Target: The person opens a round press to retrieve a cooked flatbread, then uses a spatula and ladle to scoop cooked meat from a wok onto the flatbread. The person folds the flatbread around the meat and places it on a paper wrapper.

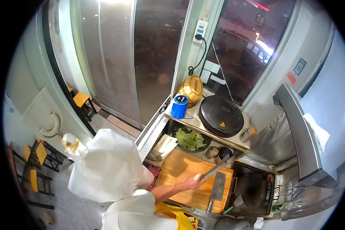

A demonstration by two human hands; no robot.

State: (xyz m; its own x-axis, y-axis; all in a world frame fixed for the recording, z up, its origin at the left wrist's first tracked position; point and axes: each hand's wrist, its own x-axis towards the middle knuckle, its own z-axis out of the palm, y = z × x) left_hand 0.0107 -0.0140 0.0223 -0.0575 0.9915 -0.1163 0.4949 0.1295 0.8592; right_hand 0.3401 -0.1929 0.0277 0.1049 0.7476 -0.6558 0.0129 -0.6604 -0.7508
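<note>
My right hand is closed around a pair of metal tongs, held above the right half of a wooden cutting board. The tips of the tongs reach toward a dark jar at the board's far edge. A cleaver lies on the board's right side, handle toward the near edge. Farther left, a bit of my left hand or wrist shows by the board's left edge, beside a dark red cloth. Its fingers are hidden.
Behind the board stand a dark bowl of lettuce, white strips and a spice jar. A black round electric griddle, blue cup and basket occupy the shelf. A dark pan sits right, under a hood.
</note>
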